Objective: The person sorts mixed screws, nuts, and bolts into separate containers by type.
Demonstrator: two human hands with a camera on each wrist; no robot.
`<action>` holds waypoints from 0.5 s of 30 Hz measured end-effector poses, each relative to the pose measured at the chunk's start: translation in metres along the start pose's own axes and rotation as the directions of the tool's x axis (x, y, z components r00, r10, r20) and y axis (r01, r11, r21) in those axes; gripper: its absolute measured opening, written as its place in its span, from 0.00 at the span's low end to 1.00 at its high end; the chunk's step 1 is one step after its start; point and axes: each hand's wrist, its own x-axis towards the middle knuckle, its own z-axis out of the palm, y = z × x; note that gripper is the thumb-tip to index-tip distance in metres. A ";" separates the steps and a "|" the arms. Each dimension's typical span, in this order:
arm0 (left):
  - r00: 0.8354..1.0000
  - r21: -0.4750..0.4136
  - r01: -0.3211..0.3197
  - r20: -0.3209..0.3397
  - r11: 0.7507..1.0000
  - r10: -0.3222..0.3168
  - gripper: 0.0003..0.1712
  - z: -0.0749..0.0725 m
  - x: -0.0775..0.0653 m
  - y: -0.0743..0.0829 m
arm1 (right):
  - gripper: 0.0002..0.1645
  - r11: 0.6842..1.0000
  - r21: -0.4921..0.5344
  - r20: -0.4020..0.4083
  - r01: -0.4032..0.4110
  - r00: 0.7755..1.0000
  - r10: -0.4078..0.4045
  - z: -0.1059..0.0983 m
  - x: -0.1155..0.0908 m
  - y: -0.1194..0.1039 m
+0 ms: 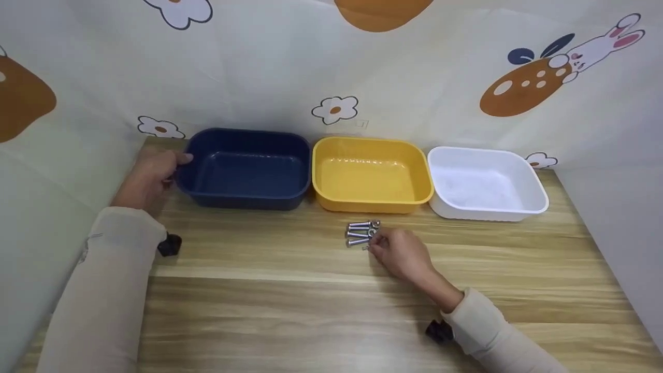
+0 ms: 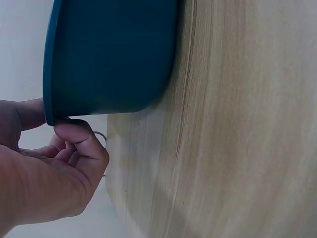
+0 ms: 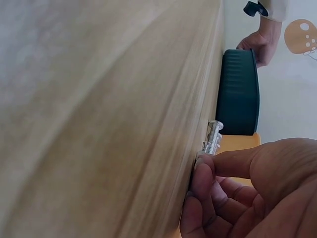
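Observation:
My left hand [image 1: 155, 168] pinches the left rim of a dark blue bin [image 1: 243, 202]. In the left wrist view, the thumb and a curled finger of the left hand [image 2: 59, 163] meet at the rim of the blue bin [image 2: 114, 59]. Several silver bolts [image 1: 358, 234] lie in a small group in front of the yellow bin [image 1: 370, 206], with a nut [image 1: 376, 224] at their upper right. My right hand [image 1: 404, 254] has its thumb and index fingertips together at the right end of this group; I cannot tell what lies between them.
Right of the yellow bin stands a white bin [image 1: 487, 213]; the three bins form a row along the back of the wooden table [image 1: 259, 321]. Behind them hangs a cloth [image 1: 269, 67] printed with flowers and a rabbit. Black wrist mounts [image 1: 170, 244] sit below both cuffs.

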 end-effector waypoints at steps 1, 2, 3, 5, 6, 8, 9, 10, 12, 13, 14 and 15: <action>1.000 0.005 -0.001 0.001 1.000 0.001 0.09 0.000 0.000 0.000 | 0.04 1.000 0.006 0.001 -0.003 1.000 0.003 -0.001 0.000 -0.001; 1.000 0.010 -0.001 0.001 1.000 0.001 0.10 0.000 0.000 0.000 | 0.04 1.000 0.014 0.002 -0.007 1.000 0.007 -0.001 0.000 -0.001; 1.000 0.015 -0.001 -0.002 1.000 0.001 0.10 0.000 0.000 0.000 | 0.04 1.000 0.022 0.003 -0.012 1.000 0.012 -0.002 0.000 -0.002; 1.000 0.023 0.000 -0.006 1.000 0.000 0.11 0.000 0.001 0.000 | 0.04 0.998 0.050 0.019 -0.028 0.999 0.027 -0.003 0.000 -0.005; 1.000 0.027 0.001 -0.008 1.000 -0.001 0.12 0.000 0.001 0.000 | 0.03 0.997 0.069 0.029 -0.034 0.999 0.032 -0.004 0.000 -0.007; 1.000 0.028 0.008 -0.008 1.000 -0.008 0.12 -0.001 0.002 -0.001 | 0.03 0.991 0.125 0.072 -0.054 0.996 0.046 -0.006 0.001 -0.012; 1.000 0.028 0.012 -0.007 1.000 -0.012 0.13 -0.001 0.002 -0.001 | 0.03 0.984 0.167 0.103 -0.067 0.993 0.050 -0.007 0.001 -0.014; 1.000 0.025 0.013 -0.005 1.000 -0.013 0.13 -0.001 0.002 -0.001 | 0.02 0.974 0.214 0.133 -0.080 0.990 0.052 -0.009 0.002 -0.017; 1.000 0.022 0.014 -0.003 1.000 -0.014 0.13 0.000 0.002 -0.001 | 0.02 0.941 0.318 0.198 -0.119 0.979 0.057 -0.012 0.005 -0.022; 1.000 0.023 0.011 -0.005 1.000 -0.011 0.12 0.000 0.002 -0.001 | 0.02 0.918 0.369 0.231 -0.145 0.971 0.060 -0.013 0.006 -0.024; 1.000 0.018 0.010 -0.006 1.000 -0.010 0.12 0.000 0.001 -0.002 | 0.03 0.895 0.416 0.256 -0.162 0.965 0.056 -0.015 0.008 -0.026; 1.000 0.013 0.008 -0.008 1.000 -0.008 0.12 0.001 0.001 -0.002 | 0.03 0.868 0.461 0.281 -0.185 0.958 0.055 -0.016 0.009 -0.028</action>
